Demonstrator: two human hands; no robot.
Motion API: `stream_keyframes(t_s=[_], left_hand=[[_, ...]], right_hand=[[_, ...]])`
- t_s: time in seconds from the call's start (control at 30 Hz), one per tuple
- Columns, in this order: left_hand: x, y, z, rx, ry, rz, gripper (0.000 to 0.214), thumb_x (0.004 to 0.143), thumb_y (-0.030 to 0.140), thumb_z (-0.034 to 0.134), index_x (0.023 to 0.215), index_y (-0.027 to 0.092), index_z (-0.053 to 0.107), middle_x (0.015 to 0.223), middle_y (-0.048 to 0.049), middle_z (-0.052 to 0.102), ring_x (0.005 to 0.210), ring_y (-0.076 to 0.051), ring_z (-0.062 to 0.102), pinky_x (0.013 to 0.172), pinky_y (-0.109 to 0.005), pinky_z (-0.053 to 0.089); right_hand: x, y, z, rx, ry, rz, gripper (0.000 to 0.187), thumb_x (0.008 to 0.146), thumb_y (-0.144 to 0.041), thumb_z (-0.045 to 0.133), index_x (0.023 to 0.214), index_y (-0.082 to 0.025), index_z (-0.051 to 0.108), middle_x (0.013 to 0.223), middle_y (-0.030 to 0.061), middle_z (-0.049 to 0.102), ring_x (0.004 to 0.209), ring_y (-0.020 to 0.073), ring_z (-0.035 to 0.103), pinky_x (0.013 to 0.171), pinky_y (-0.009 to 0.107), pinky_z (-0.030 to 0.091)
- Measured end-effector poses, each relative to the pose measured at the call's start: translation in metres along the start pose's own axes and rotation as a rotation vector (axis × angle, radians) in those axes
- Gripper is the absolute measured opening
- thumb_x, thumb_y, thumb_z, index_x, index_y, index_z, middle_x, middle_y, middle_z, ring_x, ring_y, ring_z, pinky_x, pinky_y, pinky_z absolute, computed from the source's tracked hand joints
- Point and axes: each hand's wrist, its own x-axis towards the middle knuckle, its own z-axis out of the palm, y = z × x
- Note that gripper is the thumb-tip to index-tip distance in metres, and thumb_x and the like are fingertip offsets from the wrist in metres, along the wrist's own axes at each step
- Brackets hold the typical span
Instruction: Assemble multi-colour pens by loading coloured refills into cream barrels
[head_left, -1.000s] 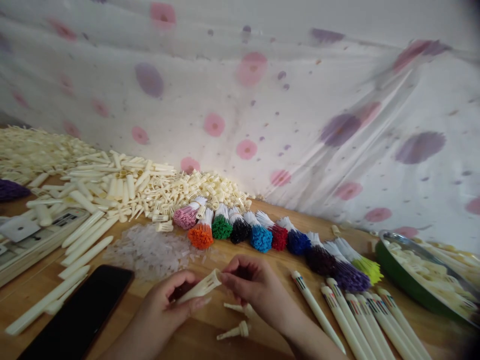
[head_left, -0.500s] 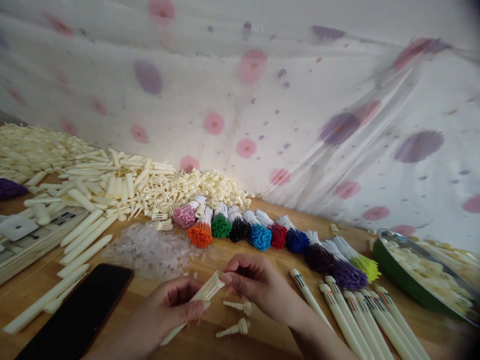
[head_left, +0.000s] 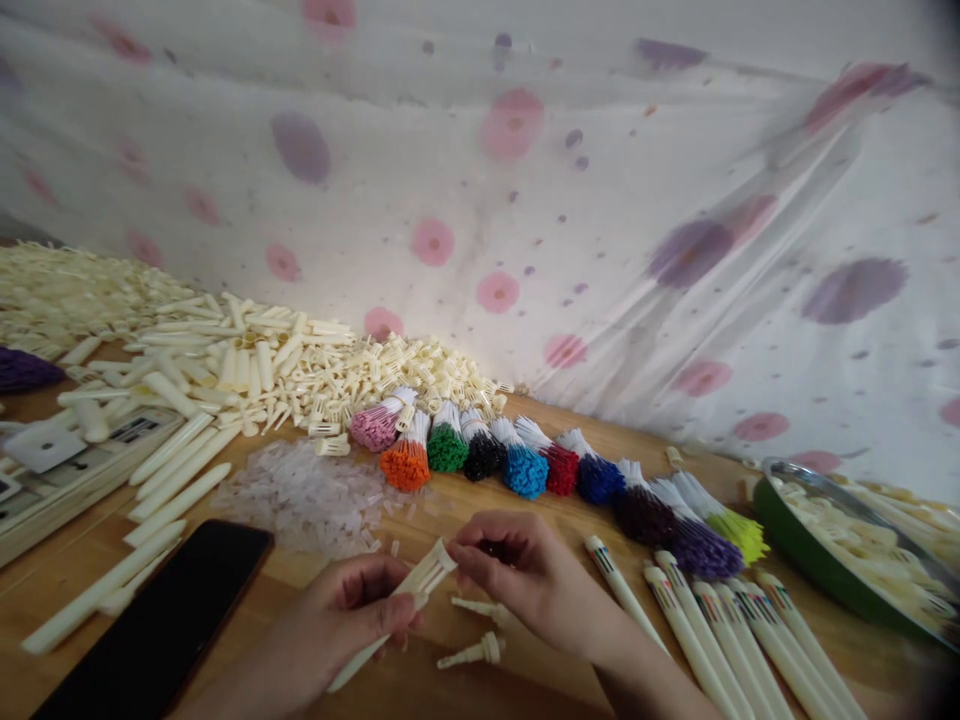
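Note:
My left hand (head_left: 367, 605) is closed around a cream plastic pen barrel (head_left: 431, 570), tilted with its slotted, open end up and to the right. At that end my right hand (head_left: 517, 565) is pinched, thumb against forefinger; whatever lies between the fingertips is too small or hidden to make out. Two cream pen inner parts with thin stems lie below: one stem (head_left: 474, 605) is partly covered by the right hand, the other part (head_left: 472, 652) lies in full view. Beyond the hands stand bundles of coloured pen refills, among them orange (head_left: 405, 460) and light blue (head_left: 523, 468).
A black phone (head_left: 161, 620) lies at left, near loose barrels (head_left: 176, 505) and a power strip (head_left: 82, 480). Clear plastic bits (head_left: 300, 495) and heaped cream parts (head_left: 405, 370) lie behind. Multicolour pens (head_left: 742, 640) and a green bowl (head_left: 810, 565) of parts are at right.
The whole view has shifted slightly. My left hand still holds the barrel, and the right fingertips stay at its open end with only a small movement.

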Motion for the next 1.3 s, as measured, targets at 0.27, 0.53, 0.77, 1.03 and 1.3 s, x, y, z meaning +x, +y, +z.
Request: stream_keyframes(t_s=[0.27, 0.53, 0.77, 1.03, 1.3], left_hand=[[0.0, 0.0, -0.002, -0.046, -0.032, 0.029, 0.032, 0.062, 0.048, 0.075, 0.072, 0.019, 0.068, 0.062, 0.0051, 0.058, 0.06, -0.011, 0.046, 0.056, -0.021, 0.032], [0.001, -0.005, -0.003, 0.031, -0.013, 0.016, 0.034, 0.063, 0.052, 0.071, 0.073, 0.02, 0.067, 0.061, 0.0055, 0.054, 0.058, -0.012, 0.044, 0.055, -0.022, 0.032], [-0.003, 0.001, 0.002, 0.056, 0.048, 0.018, 0.031, 0.059, 0.051, 0.073, 0.07, 0.022, 0.068, 0.058, 0.0035, 0.058, 0.058, -0.015, 0.05, 0.057, -0.025, 0.036], [-0.002, 0.002, 0.0, 0.021, 0.026, 0.05, 0.025, 0.063, 0.043, 0.073, 0.072, 0.021, 0.07, 0.063, 0.0034, 0.061, 0.062, -0.014, 0.051, 0.059, -0.023, 0.036], [0.003, -0.003, -0.005, 0.027, 0.183, 0.158, 0.03, 0.067, 0.044, 0.071, 0.084, 0.021, 0.065, 0.062, 0.0041, 0.062, 0.064, -0.016, 0.056, 0.064, -0.025, 0.041]], right_hand=[[-0.007, -0.008, -0.003, 0.044, -0.042, 0.027, 0.024, 0.081, -0.033, 0.059, 0.092, -0.015, 0.07, 0.075, 0.0031, 0.061, 0.062, 0.0105, 0.048, 0.055, 0.022, 0.039], [-0.015, -0.005, -0.001, 0.044, -0.051, 0.163, 0.033, 0.079, -0.039, 0.061, 0.103, -0.017, 0.066, 0.068, -0.0002, 0.055, 0.057, 0.0095, 0.042, 0.052, 0.022, 0.037], [-0.013, -0.006, 0.006, 0.062, -0.01, 0.082, 0.016, 0.078, -0.031, 0.063, 0.081, -0.017, 0.068, 0.062, -0.0027, 0.05, 0.055, 0.0082, 0.038, 0.049, 0.02, 0.032], [-0.007, -0.008, -0.001, 0.207, -0.074, 0.234, 0.026, 0.069, -0.034, 0.07, 0.086, -0.013, 0.07, 0.055, -0.0052, 0.047, 0.048, 0.005, 0.035, 0.046, 0.02, 0.026], [0.009, 0.008, -0.021, -0.118, 0.16, 0.194, 0.028, 0.079, -0.035, 0.057, 0.095, -0.014, 0.066, 0.061, -0.0013, 0.058, 0.049, 0.0085, 0.046, 0.045, 0.02, 0.034]])
